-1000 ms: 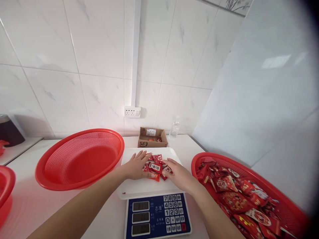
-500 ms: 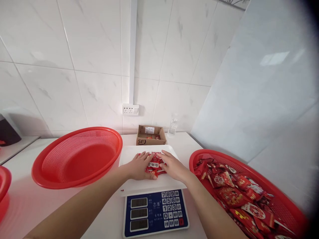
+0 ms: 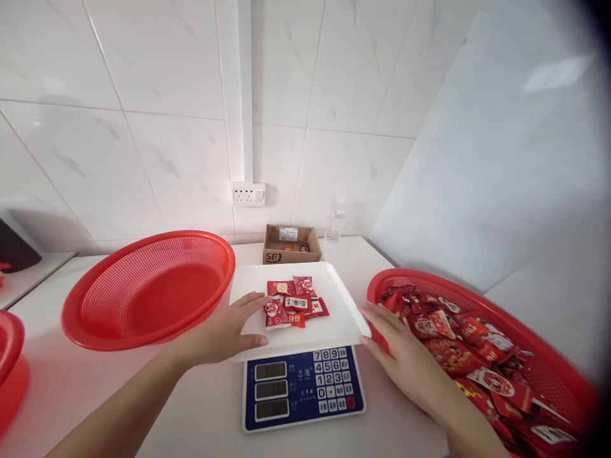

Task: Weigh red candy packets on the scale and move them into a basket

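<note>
Several small red snack packets [image 3: 296,303] lie in a loose cluster on a shallow white tray [image 3: 341,318], which sits on top of a blue weighing scale [image 3: 305,391]. My left hand [image 3: 229,331] is over the tray's left part, thumb and fingers apart, holding nothing; its fingertips are close beside the packets. At the tray's front right corner is my right hand [image 3: 398,346], with fingers stretched out and thumb apart, fingertips at the rim. The scale's keypad faces me, and its display digits are too faint to read.
Left of the tray stands a red perforated basket [image 3: 147,289], with part of another red basket [image 3: 9,346] at the left edge. A red basket [image 3: 382,280] on the right is full of red packets. Behind are a cardboard box [image 3: 291,256] and a clear plastic bottle [image 3: 335,226].
Both hands have moved apart from over the packets, left hand leftward and right hand to the tray's right rim. The packets now show uncovered, and the view has shifted slightly.
</note>
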`<control>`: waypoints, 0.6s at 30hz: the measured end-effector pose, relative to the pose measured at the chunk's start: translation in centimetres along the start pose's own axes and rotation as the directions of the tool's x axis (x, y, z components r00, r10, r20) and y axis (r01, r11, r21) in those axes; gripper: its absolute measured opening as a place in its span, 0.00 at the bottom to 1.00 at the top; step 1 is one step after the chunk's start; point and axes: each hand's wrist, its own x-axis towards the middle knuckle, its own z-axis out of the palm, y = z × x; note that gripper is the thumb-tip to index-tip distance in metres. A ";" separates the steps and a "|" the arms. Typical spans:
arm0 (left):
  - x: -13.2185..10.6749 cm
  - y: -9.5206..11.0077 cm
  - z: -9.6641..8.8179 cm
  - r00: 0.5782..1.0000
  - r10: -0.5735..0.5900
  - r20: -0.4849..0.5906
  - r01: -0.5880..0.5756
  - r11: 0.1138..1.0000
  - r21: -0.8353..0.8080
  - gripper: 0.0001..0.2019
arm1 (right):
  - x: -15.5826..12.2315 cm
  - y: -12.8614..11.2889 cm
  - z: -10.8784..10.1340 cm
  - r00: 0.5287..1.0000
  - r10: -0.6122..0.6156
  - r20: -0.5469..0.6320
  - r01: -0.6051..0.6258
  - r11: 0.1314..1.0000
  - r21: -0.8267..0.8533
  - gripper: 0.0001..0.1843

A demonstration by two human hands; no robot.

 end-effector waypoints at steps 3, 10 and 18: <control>0.1 -0.3 1.2 0.997 -0.001 -0.072 0.001 1.000 0.000 0.31 | -1.8 2.3 0.8 0.996 0.087 -0.032 -0.088 0.996 -0.015 0.26; 3.4 0.9 2.5 0.983 0.061 -0.174 -0.073 0.996 -0.061 0.19 | -2.5 2.9 1.6 0.995 0.101 -0.019 -0.102 0.995 -0.012 0.28; 1.4 1.9 0.9 0.899 -0.156 -0.410 -0.088 0.852 -0.517 0.15 | -2.7 3.0 1.6 0.992 0.126 0.013 -0.126 0.992 0.004 0.29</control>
